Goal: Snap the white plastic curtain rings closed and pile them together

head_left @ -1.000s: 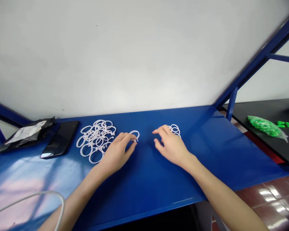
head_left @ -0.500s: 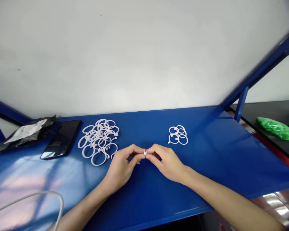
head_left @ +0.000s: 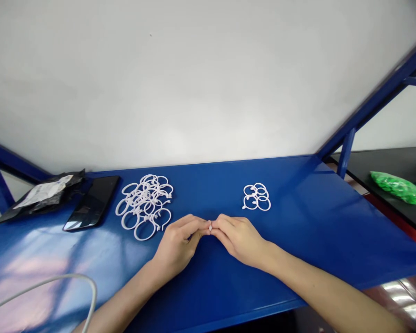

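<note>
My left hand (head_left: 180, 240) and my right hand (head_left: 241, 239) meet at the middle of the blue table (head_left: 298, 194), thumbs and forefingers pinched together. Between their fingertips shows a small white plastic piece (head_left: 211, 227), mostly covered by the fingers. Its colour matches the open rings with small clasp ends nearby, but its full shape is hidden. Left of my left hand lies a loose pile of white plastic rings (head_left: 144, 239). Beyond my right hand, several more white rings (head_left: 264, 209) lie in a small overlapping cluster.
A black smartphone (head_left: 93, 203) and a black plastic package (head_left: 43, 193) with a white label lie at the left. A pale cable (head_left: 55, 278) loops across the front left. Blue frame bars (head_left: 346, 152) rise at the right, past which sits a bag of green pieces (head_left: 398, 187).
My fingertips have closed in tighter around the white piece, so less of it shows. Both hands sit slightly lower in the picture, and the view has shifted a little. The ring groups look unchanged.
</note>
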`<state>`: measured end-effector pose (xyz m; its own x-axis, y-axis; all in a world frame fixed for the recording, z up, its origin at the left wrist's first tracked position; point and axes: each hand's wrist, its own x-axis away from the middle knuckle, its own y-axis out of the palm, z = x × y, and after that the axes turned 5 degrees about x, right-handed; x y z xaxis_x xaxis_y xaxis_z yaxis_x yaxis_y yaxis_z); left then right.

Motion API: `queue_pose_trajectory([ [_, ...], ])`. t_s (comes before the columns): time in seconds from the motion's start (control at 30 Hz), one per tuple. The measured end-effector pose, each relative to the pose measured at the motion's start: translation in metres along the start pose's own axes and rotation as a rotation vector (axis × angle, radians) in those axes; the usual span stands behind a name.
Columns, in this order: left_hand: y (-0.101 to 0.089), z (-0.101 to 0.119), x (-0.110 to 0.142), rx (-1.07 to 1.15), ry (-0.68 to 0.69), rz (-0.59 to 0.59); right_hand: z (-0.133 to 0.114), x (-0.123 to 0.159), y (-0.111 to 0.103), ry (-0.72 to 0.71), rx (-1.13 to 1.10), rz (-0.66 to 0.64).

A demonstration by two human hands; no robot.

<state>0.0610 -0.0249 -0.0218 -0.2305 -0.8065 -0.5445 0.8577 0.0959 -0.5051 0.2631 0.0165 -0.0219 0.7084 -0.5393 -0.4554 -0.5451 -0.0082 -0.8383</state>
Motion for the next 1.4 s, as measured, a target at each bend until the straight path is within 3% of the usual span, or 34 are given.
queue_pose_trajectory([
  [0.1, -0.011, -0.008, -0.008, -0.174, 0.085, -0.072, 0.003, -0.003, -0.001, 0.069, 0.031, 0.002],
  [0.17, -0.022, -0.018, -0.014, -0.393, 0.102, -0.059, 0.011, -0.006, -0.004, 0.138, 0.099, 0.001],
  [0.27, -0.042, -0.036, -0.02, -0.697, 0.001, 0.031, 0.029, -0.009, -0.017, 0.316, 0.297, -0.026],
  [0.37, -0.058, -0.05, -0.021, -0.865, -0.128, 0.067, 0.048, -0.01, -0.033, 0.519, 0.507, -0.036],
  [0.57, -0.059, -0.06, -0.017, -0.998, -0.274, -0.033, 0.057, -0.01, -0.047, 0.677, 0.63, -0.08],
  [0.77, -0.061, -0.063, -0.016, -1.034, -0.281, -0.07, 0.039, -0.01, -0.034, 0.56, 0.587, -0.042],
  [1.07, -0.074, -0.075, -0.014, -0.933, -0.181, -0.099, 0.005, -0.007, -0.008, 0.201, 0.185, -0.23],
  [1.23, -0.077, -0.076, -0.016, -0.892, -0.197, -0.046, 0.002, -0.007, -0.009, 0.18, 0.105, -0.255],
  [1.4, -0.077, -0.061, -0.022, -0.906, -0.176, 0.055, 0.003, -0.007, -0.012, 0.183, 0.076, -0.264],
])
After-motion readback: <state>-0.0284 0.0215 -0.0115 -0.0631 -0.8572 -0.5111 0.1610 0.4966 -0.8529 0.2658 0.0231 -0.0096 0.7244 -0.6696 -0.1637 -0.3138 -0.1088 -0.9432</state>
